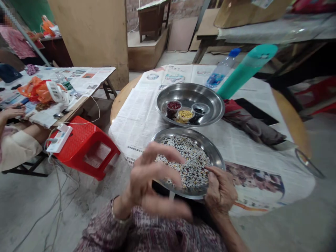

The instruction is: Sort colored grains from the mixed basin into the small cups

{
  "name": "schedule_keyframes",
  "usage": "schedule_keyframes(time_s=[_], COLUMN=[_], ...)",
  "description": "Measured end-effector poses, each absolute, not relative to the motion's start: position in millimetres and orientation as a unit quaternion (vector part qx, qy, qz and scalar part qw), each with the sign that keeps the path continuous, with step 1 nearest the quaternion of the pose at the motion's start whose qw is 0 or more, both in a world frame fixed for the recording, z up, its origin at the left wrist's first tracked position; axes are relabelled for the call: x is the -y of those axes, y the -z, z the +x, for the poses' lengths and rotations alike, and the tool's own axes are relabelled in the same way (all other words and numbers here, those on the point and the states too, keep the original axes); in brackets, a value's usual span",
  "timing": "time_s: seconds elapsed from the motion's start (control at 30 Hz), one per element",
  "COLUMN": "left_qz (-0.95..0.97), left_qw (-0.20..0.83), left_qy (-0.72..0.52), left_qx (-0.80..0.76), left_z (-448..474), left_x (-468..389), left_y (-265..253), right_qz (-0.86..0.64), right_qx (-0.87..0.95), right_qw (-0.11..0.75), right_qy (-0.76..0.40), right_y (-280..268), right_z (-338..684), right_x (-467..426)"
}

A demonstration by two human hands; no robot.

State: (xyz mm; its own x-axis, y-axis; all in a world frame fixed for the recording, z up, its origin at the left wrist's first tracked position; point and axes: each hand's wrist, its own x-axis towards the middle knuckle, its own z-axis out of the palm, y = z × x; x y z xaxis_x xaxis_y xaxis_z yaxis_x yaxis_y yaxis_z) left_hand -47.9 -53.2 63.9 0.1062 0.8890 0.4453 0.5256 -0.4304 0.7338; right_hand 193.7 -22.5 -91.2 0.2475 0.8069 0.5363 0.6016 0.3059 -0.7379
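A round metal dish holds a spread of mixed white, black, red and yellow grains. My left hand hovers over its near-left side, smeared by motion, with fingers apart and nothing seen in them. At the right rim, my right hand has thumb and forefinger drawn together over the grains; whatever is between them is hidden. Behind stands a larger metal basin. Inside it are a cup of red beans, a cup of yellow grains and a cup of dark beans.
Newspaper covers the round table. A clear bottle, a tall green container, a folded umbrella and a dark flat object lie or stand beyond. At left are a red stool with a power strip, cables and a seated person.
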Motion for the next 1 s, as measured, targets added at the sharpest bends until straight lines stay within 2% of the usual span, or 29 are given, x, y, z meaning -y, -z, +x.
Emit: schedule_keyframes(time_s=[0.13, 0.27, 0.37, 0.57, 0.73, 0.9, 1.0], left_qz=[0.691, 0.685, 0.666, 0.634, 0.639, 0.641, 0.639], left_qw=[0.18, 0.249, 0.282, 0.305, 0.298, 0.297, 0.3], left_qy=[-0.488, -0.434, -0.434, -0.466, -0.466, -0.464, -0.466], left_qx=[-0.501, -0.53, -0.538, -0.536, -0.534, -0.534, -0.534], left_z=[-53.1, -67.1, -71.1, -70.6, -71.0, -71.0, -71.1], left_x=[-20.3, -50.0, -52.2, -54.5, -55.0, -55.2, -55.3], left_y=[-0.4, 44.5, 54.1, 57.2, 59.3, 60.4, 60.3], right_qz=[-0.58, -0.563, -0.544, -0.588, -0.566, -0.423, -0.327], right_qx=[0.641, 0.741, 0.784, 0.788, 0.806, 0.873, 0.914], right_qw=[0.496, 0.364, 0.298, 0.182, 0.164, 0.177, 0.145], right_qy=[-0.081, 0.016, 0.043, 0.011, -0.055, -0.167, -0.19], right_y=[87.9, 72.3, 57.8, 47.4, 46.1, 37.5, 30.3], right_z=[196.1, 203.4, 204.9, 172.6, 121.6, 95.7, 100.5], right_x=[21.6, 16.6, -0.5, -62.8, -86.8, -77.4, -61.8])
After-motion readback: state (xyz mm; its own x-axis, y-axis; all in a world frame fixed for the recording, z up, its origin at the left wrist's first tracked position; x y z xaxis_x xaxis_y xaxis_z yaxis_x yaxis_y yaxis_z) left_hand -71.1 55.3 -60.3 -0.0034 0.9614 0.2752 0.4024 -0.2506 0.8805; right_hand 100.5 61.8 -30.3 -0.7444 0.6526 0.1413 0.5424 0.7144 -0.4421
